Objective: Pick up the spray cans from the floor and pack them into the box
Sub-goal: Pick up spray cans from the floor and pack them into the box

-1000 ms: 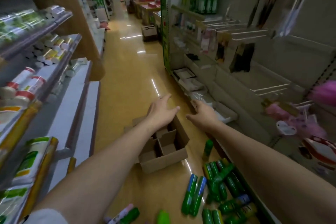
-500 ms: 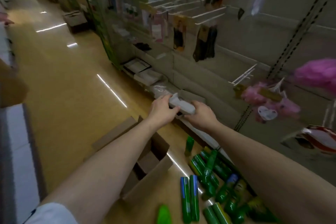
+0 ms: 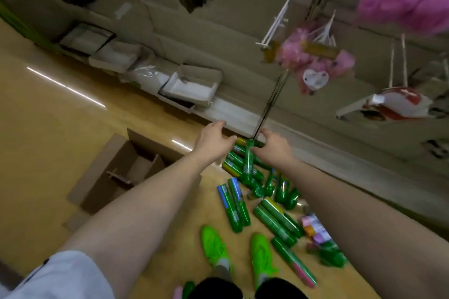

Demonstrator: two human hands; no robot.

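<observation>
Presently, fingers: both sets loosely spread, curled round nothing.
Left hand: hovers above the far end of the can pile, palm down, empty.
Right hand: just beside the left, thumb tip near or touching the topmost green can; contact too blurred to call.
Topmost can: slim green cylinder lying across others, directly under the gap between the hands.
Green spray cans: scattered heap on the tan floor, none packed yet.
Brown cardboard box: open, divider inside, on the floor left of the pile; compartments look empty.
Bright green shoes: at the near edge of the pile, cans just beside them.
Risk: cans are crossed; lifting one could roll neighbours away or under the shelf base beyond the pile.
Risk: a foot shift could kick nearby cans.
</observation>
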